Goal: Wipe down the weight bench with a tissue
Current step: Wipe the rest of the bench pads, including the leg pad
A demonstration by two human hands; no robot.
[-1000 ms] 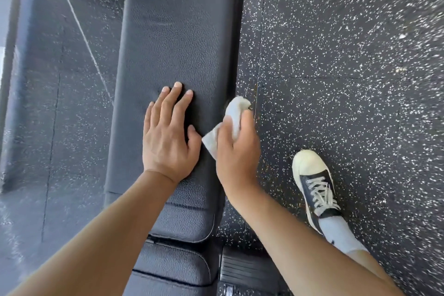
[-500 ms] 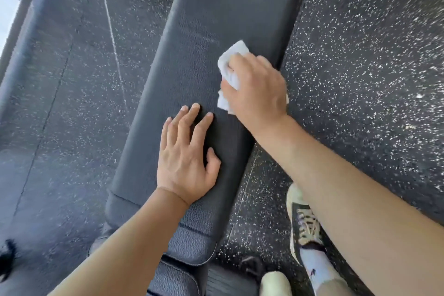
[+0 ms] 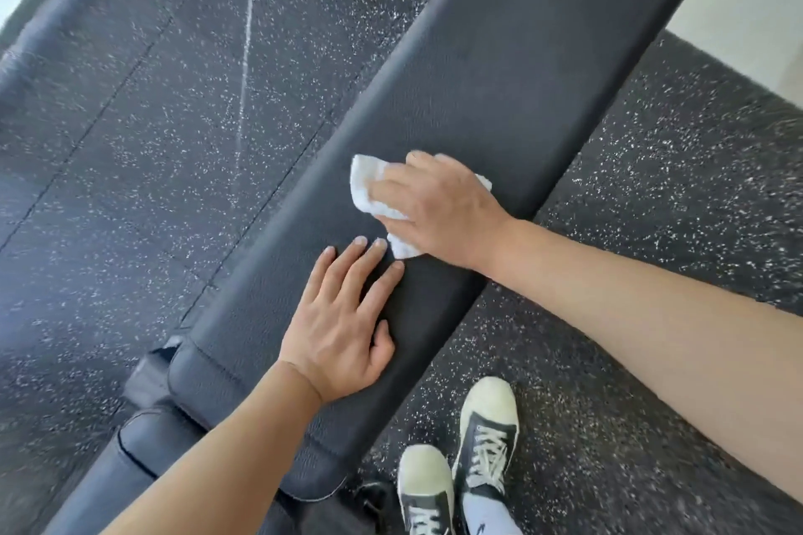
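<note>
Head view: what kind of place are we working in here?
Most likely a gym: a long black padded weight bench stands on dark speckled rubber floor tiles, and the right hand presses a tissue to the pad.

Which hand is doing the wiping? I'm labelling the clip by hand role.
The right hand: it presses the white tissue onto the bench pad. The left hand lies flat on the pad, holding nothing.

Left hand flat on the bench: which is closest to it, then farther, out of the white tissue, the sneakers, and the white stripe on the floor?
From the left hand:
1. White crumpled tissue, just beyond its fingertips, under the right hand.
2. Black-and-cream canvas sneakers, on the floor beside the black padded bench.
3. White floor stripe, far across the bench.
</note>
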